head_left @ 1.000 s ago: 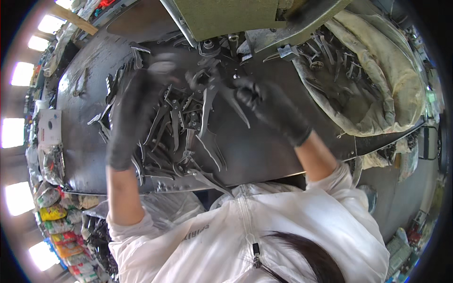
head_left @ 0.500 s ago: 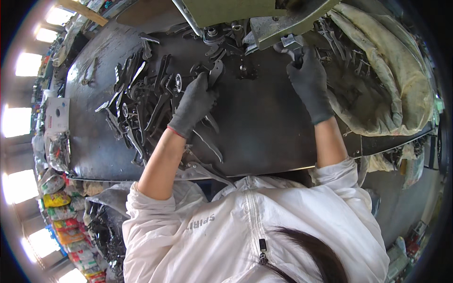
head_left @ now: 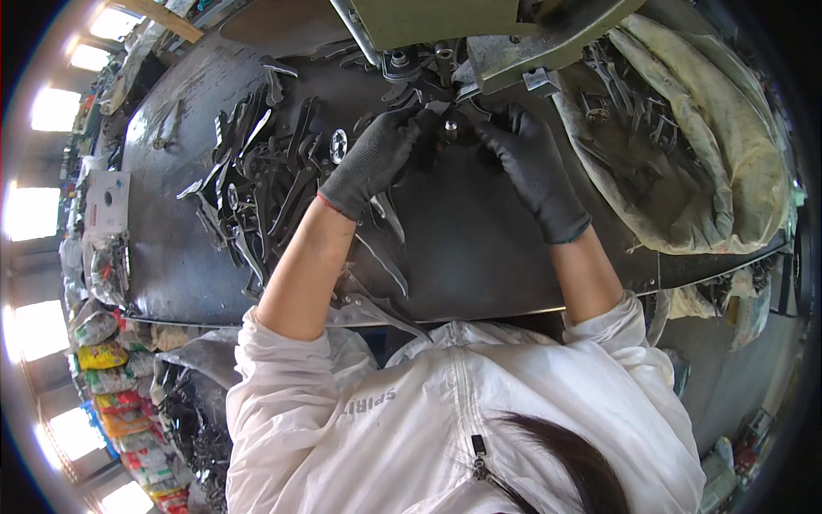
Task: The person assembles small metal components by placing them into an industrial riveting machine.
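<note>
Both hands wear black gloves and meet at the far middle of a dark metal worktable [head_left: 479,257], under a green machine [head_left: 445,26]. My left hand [head_left: 377,158] has its fingers closed on a small dark metal part [head_left: 437,128] at the machine's base. From the right, my right hand [head_left: 527,158] touches the same part, its fingers curled around it. A heap of dark metal blades and plier-like blanks [head_left: 265,180] lies just left of my left hand.
A dirty cloth sack [head_left: 685,154] holding more metal pieces sits at the right. A white box [head_left: 107,201] and plastic bags [head_left: 107,265] line the table's left edge. Loose blades [head_left: 381,261] lie near the front edge. Coloured bags [head_left: 103,355] are piled on the floor at left.
My left hand has moved from the heap of metal parts up and right to the machine's base. My right hand slid left, so both now meet at one small part.
</note>
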A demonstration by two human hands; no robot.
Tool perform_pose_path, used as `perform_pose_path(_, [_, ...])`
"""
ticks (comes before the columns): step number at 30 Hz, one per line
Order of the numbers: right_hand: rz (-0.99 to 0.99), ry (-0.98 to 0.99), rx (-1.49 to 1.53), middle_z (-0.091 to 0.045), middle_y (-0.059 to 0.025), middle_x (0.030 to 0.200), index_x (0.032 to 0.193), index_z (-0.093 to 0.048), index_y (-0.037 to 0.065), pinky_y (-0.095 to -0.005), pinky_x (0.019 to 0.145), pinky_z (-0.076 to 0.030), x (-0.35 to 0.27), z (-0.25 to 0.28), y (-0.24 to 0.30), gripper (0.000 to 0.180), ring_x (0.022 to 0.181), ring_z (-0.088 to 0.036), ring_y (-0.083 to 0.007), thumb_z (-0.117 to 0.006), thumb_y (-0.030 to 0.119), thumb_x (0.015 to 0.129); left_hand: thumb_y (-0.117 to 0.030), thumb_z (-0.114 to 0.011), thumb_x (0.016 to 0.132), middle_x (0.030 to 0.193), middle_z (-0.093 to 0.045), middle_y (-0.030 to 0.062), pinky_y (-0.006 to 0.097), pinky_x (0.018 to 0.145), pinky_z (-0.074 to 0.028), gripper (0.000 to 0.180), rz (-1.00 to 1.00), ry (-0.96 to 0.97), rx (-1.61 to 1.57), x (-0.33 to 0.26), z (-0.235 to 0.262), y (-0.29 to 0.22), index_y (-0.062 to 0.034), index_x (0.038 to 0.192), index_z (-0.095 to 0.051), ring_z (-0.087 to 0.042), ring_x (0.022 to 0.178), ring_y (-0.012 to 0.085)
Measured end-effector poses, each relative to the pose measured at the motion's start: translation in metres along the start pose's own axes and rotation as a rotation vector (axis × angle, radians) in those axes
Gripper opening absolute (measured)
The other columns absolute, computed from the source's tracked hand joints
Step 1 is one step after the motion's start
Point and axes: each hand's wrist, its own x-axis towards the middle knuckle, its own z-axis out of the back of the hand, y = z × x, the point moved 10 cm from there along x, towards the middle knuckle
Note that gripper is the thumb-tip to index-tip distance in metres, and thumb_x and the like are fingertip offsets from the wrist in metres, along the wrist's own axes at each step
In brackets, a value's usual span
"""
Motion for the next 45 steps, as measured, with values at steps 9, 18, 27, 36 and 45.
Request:
perform_pose_path(9, [-0.086, 0.068, -0.049, -0.073, -0.0049, 0.102, 0.13, -0.066, 0.0, -0.0262, 0.072, -0.054, 0.003, -0.013, 0.001, 0.037, 0.08, -0.065, -0.008, -0.07, 0.006, 0.094, -0.022, -0.052, 0.11, 0.104, -0.074, 0.0113, 0.031, 0.073, -0.06, 0.037, 0.019, -0.045, 0.177, 0.01, 0.0, 0.002, 0.007, 0.131, -0.062, -0.072, 0.086, 0.0179])
perform_pose_path(18, [-0.134, 0.139, 0.053, -0.071, -0.0084, 0.101, 0.13, -0.063, -0.002, -0.0269, 0.067, -0.057, 0.014, -0.016, -0.044, 0.032, 0.078, -0.067, -0.0119, -0.066, 0.008, 0.099, -0.007, -0.06, 0.099, 0.104, -0.077, 0.0121, 0.031, 0.073, -0.06, 0.028, 0.082, -0.081, 0.612, 0.005, 0.005, 0.006, 0.0028, 0.124, -0.067, -0.075, 0.09, 0.0176])
perform_pose_path(27, [-0.191, 0.095, 0.123, -0.069, -0.0059, 0.1, 0.132, -0.06, 0.0, -0.0249, 0.06, -0.056, 0.004, -0.016, -0.041, 0.033, 0.071, -0.065, -0.0096, -0.065, 0.011, 0.102, -0.032, -0.067, 0.093, 0.105, -0.075, 0.024, 0.051, 0.092, -0.055, 0.033, 0.185, -0.425, 1.402, 0.005, 0.201, -0.016, -0.0087, 0.115, -0.074, -0.071, 0.101, 0.044])
perform_pose_path(36, [-0.138, 0.12, -0.019, -0.071, -0.0084, 0.103, 0.138, -0.059, -0.001, -0.0266, 0.062, -0.058, -0.015, -0.022, -0.01, 0.041, 0.068, -0.067, -0.0106, -0.067, 0.012, 0.1, -0.03, -0.071, 0.096, 0.101, -0.075, 0.0146, 0.041, 0.084, -0.052, 0.035, 0.053, -0.63, 1.029, -0.021, 0.218, -0.044, -0.0035, 0.118, -0.071, -0.069, 0.089, 0.0273])
perform_pose_path(45, [-0.154, 0.066, -0.02, -0.072, -0.0096, 0.098, 0.138, -0.058, -0.003, -0.0262, 0.058, -0.055, -0.019, -0.015, -0.013, 0.039, 0.068, -0.066, -0.0094, -0.063, 0.01, 0.102, -0.02, -0.068, 0.104, 0.091, -0.063, 0.0003, 0.028, 0.067, -0.051, 0.025, 0.155, -0.321, 0.487, -0.074, 0.099, -0.055, -0.0004, 0.119, -0.066, -0.06, 0.079, 0.0075])
